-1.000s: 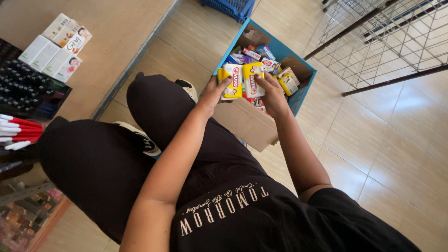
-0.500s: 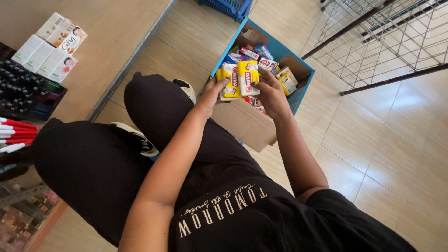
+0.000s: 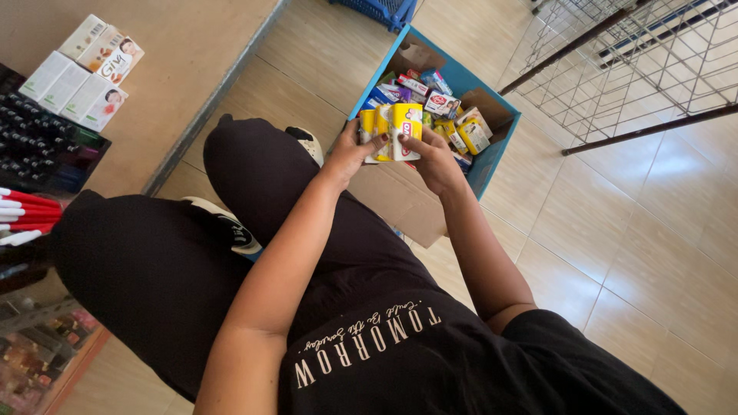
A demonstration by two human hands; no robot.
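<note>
Both of my hands hold a small stack of yellow and white boxed packs point(image 3: 392, 131) over an open cardboard box with blue inner walls point(image 3: 492, 157). My left hand point(image 3: 350, 154) grips the stack's left side, fingers curled over the yellow packs. My right hand point(image 3: 432, 160) closes on the right-hand pack from below. The box holds several small colourful packets point(image 3: 442, 107). I am seated on the tiled floor, knees up in black trousers.
A low shelf point(image 3: 177, 69) at the left carries white and green cartons point(image 3: 81, 69), a tray of black items point(image 3: 38, 150) and red and white pens point(image 3: 23, 211). A wire rack point(image 3: 638, 61) stands at the right. A blue basket point(image 3: 377, 11) sits beyond the box.
My hands have drawn the packs together into one tight stack and shifted it slightly left, still over the box.
</note>
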